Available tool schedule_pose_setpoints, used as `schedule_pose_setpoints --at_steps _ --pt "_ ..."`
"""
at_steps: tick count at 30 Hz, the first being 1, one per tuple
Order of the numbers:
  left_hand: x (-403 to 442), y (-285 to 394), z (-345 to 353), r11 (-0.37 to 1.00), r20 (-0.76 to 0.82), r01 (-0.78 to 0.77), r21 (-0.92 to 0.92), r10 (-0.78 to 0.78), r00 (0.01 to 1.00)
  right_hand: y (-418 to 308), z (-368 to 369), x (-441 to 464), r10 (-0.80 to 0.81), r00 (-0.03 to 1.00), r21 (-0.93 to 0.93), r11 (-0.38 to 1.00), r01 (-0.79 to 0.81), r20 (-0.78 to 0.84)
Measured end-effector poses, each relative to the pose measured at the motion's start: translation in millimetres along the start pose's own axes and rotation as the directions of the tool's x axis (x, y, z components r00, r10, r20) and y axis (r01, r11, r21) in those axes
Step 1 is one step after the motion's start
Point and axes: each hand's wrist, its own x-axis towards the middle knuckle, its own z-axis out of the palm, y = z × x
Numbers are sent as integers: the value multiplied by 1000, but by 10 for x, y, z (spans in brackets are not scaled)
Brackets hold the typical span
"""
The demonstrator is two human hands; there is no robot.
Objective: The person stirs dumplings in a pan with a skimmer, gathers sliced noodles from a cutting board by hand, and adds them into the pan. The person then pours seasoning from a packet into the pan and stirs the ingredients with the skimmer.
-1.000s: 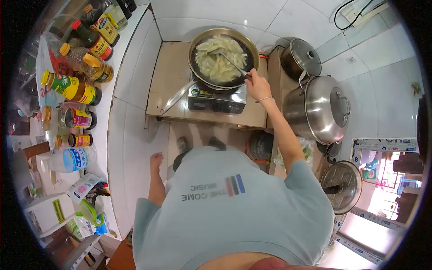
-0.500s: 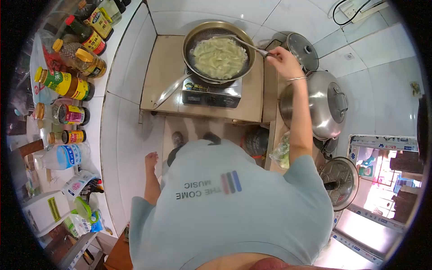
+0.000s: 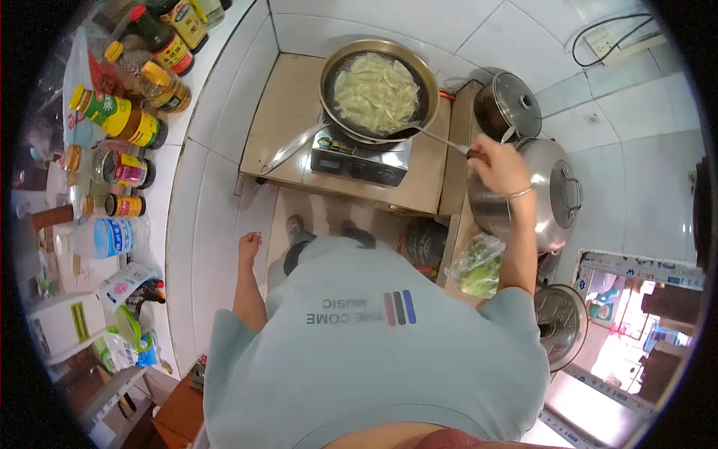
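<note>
My right hand [image 3: 502,166] is closed around the dark handle of a long metal spatula [image 3: 443,139]. The spatula's head is at the near right rim of the frying pan [image 3: 429,75], partly hidden among the food. Pale green slices [image 3: 375,91] lie heaped in dark liquid in the pan. Under the pan is a portable stove [image 3: 359,166], and the pan's long metal handle [image 3: 293,148] points toward the near left. My left hand [image 3: 250,242] hangs low on the left, away from the pan, its fingers loosely curled around nothing.
On the right stand a glass-lidded pot [image 3: 508,103], a big steel pot with a domed lid [image 3: 527,194], a bag of green vegetables [image 3: 479,268] and another lid [image 3: 559,322]. Sauce bottles [image 3: 120,120] line the left ledge. A dark bin [image 3: 422,243] sits below the counter.
My right hand has drawn back toward me and to the right. The spatula's head has gone from the pan's far side to its near right rim. The view has shifted slightly.
</note>
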Motion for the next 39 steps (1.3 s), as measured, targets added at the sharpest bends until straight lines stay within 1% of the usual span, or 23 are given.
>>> schedule_pose_setpoints --at_steps 3,5,6,8,9,10,12,14,15,16,17,18,19,21,22,24,25,28,30,32,36,38,39 --pt "-228 39 32 999 -99 19 -37 -23 995 213 553 16 18 998 50 999 -21 62" --pt "-387 -159 30 998 -130 -49 -39 44 991 228 847 29 91 992 95 990 -99 89" --pt "-459 -265 46 997 -183 -32 -67 19 983 264 996 42 94 993 111 989 -101 71" --pt "-662 -460 59 993 -191 -89 75 102 976 354 1319 104 91 994 109 989 -97 54" --pt "-844 -426 97 992 -231 -25 120 53 972 406 1465 162 98 994 90 991 -101 41" --pt "-1031 -397 83 986 -263 40 163 4 965 437 1581 198 29 1000 104 994 -29 1" --pt "-1057 -954 102 997 -300 60 57 -40 953 426 1691 303 -82 996 125 988 85 -24" --pt "-1230 -1218 60 996 -374 70 58 -43 926 357 1759 413 25 998 51 998 -21 -64" --pt "-1279 -1287 64 995 -404 60 82 -22 915 286 1777 463 -4 998 52 999 7 -59" --pt "-1427 -1247 43 984 -393 156 89 -109 913 168 1770 510 46 998 -70 996 -49 -42" --pt "-1491 -1153 24 985 -409 160 70 -118 905 78 1777 556 94 995 -185 978 -100 -43" --pt "-1531 -1191 -17 966 -411 179 185 -90 907 -67 1808 565 -75 981 -362 932 6 -177" --pt "-1573 -1236 -72 933 -408 200 297 -65 911 -237 1840 598 -102 980 -362 932 34 -170" --pt "-1610 -1255 -178 924 -409 186 334 -36 912 -725 1789 669 -368 860 -150 930 336 -355" --pt "-1620 -1241 -228 908 -385 156 390 7 923 -1245 1648 560 -346 898 111 916 386 -271" --pt "-1611 -1220 -339 984 -422 61 170 17 907 -1970 1736 485 -564 763 201 746 635 -315" --pt "-1595 -1193 -430 984 -423 60 166 17 906 -2370 1794 414 -650 671 261 620 740 -356" --pt "-1546 -1030 -660 992 -310 -81 99 108 944 -3391 2013 118 -755 596 399 475 784 -273" --pt "-1593 -920 -780 982 -277 -187 31 188 942 -3930 2268 16 -766 550 441 389 808 -332" --pt "-1658 -797 -903 969 -235 -244 43 247 940 -4353 2470 -9 -757 582 513 388 765 -296" --pt "-1890 -578 -1109 948 -168 -309 76 317 933 -4990 2709 2 -750 551 502 339 795 -365" --pt "-1926 -594 -1157 936 -142 -343 84 351 925 -5137 2909 94 -760 400 321 262 910 -513" --pt "-1957 -565 -1192 925 -123 -367 93 377 918 -5195 2953 102 -754 406 313 275 909 -517"
